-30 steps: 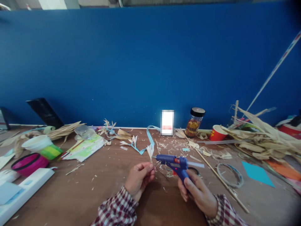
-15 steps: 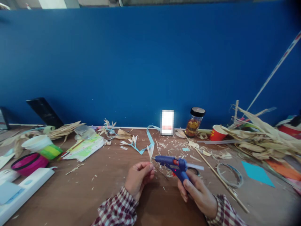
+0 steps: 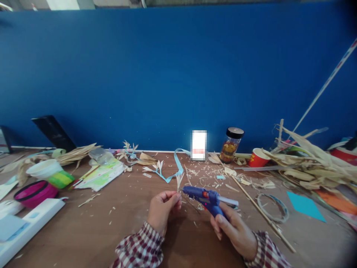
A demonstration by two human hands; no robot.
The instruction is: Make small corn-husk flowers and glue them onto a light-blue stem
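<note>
Between the thumb and fingers of my left hand (image 3: 165, 208) is pinched the base of a small pale corn-husk flower (image 3: 179, 180), its petals pointing up. My right hand (image 3: 234, 229) is wrapped round the handle of a blue hot glue gun (image 3: 202, 194), with a glue stick (image 3: 228, 201) poking out of its back end. The nozzle sits close against the flower's lower part; whether it touches I cannot tell. Just behind lies a light-blue wrapped stem with pale husk flowers (image 3: 158, 169), beside a curl of blue ribbon (image 3: 178, 163).
Husk scraps litter the table (image 3: 134, 223). A thin stick (image 3: 258, 208), a tape roll (image 3: 272, 207) and blue paper (image 3: 306, 206) lie right, near a red paper cup (image 3: 259, 158), lidded jar (image 3: 232, 145) and husk pile (image 3: 301, 173). At left are a white power strip (image 3: 36, 223) and pink container (image 3: 35, 194).
The glue gun's nozzle has dipped slightly and its back end has swung a little lower and left. My left hand with the flower is nearly still.
</note>
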